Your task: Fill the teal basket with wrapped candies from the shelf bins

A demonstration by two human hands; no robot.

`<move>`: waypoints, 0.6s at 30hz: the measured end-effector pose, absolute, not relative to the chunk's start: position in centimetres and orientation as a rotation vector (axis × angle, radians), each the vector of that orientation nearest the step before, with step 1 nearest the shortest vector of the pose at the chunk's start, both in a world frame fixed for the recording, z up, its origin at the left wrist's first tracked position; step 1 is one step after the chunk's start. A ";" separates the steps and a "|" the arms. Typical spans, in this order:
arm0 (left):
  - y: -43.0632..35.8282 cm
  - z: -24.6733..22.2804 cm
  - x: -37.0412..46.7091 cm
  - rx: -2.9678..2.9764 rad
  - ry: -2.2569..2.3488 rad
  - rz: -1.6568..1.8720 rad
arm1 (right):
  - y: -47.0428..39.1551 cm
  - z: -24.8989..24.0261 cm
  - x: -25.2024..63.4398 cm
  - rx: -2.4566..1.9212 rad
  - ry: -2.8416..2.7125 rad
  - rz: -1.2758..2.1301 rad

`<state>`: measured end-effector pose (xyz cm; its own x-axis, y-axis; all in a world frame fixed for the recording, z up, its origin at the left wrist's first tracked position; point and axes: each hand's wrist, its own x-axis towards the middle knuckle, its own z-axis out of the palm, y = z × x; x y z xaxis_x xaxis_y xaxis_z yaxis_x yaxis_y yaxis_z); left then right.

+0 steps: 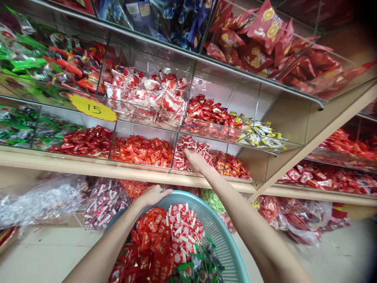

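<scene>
My left hand (154,195) is closed over the far rim of a teal plastic basket (234,239). The basket holds red wrapped candies (156,228), red-and-white wrapped candies (184,230) and green-and-dark wrapped candies (202,263), each kind in its own patch. Stretched out past the basket, my right hand (194,160) is in a bottom-shelf compartment, touching the loose red-and-white candies (188,143) there. Its fingers look extended and apart, with no candy visible in them; the undersides are hidden.
Clear dividers and front panels split the shelves. Orange-red candies (143,151) lie left of my right hand, red-and-yellow ones (231,164) right. A yellow tag (93,109) reads 15. A slanting wooden post (294,157) stands at right. Bagged candies (106,202) sit under the shelf.
</scene>
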<state>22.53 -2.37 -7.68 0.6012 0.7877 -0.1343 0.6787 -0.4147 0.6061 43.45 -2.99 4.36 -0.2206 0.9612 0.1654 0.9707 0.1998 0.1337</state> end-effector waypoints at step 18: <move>-2.2 -7.9 22.6 2.175 1.125 0.239 | -5.0 5.4 43.6 -1.757 -2.298 -0.512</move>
